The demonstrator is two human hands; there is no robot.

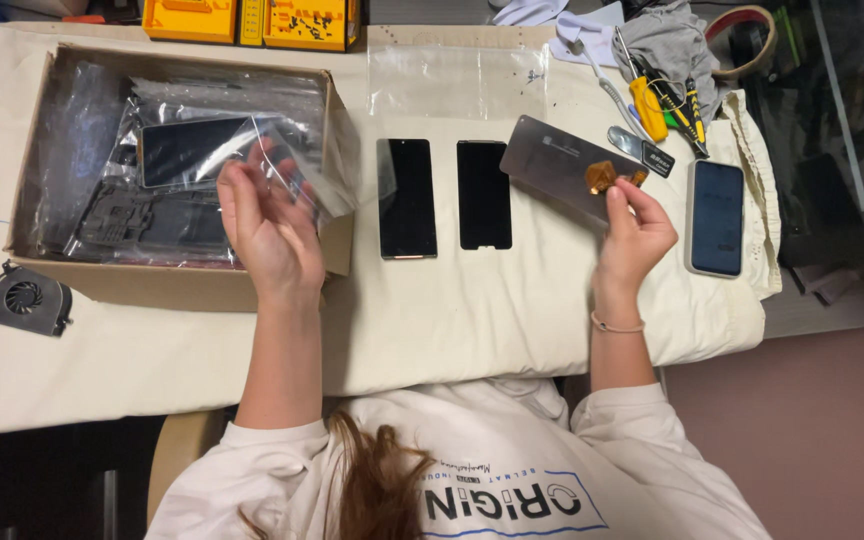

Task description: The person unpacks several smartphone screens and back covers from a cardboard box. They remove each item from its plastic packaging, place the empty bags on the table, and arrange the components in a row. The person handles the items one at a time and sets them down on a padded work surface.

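Two dark phone display panels already lie face up side by side on the cream padded cloth, near the middle of the work surface. A third panel, turned so its grey metal back and orange flex ribbon show, is pinched at its lower edge between the thumb and fingers of the right hand, tilted toward 10 o'clock from that hand. The left hand is raised over the near edge of the cardboard box, fingers closed on a clear plastic sleeve that looks empty, so the panel in the right hand has probably just come out of it.

Inside the box, at 10 o'clock from the left hand, another dark panel sits in its wrapping among more sleeves and dark frames, so several pieces seem left to unpack. By that reckoning the work looks under way rather than near its end.

At 3 o'clock from the right hand lies a phone in a pale case; pliers and a yellow-handled tool rest at 12 o'clock. A small black fan sits at 9 o'clock from the left hand, beyond the box.
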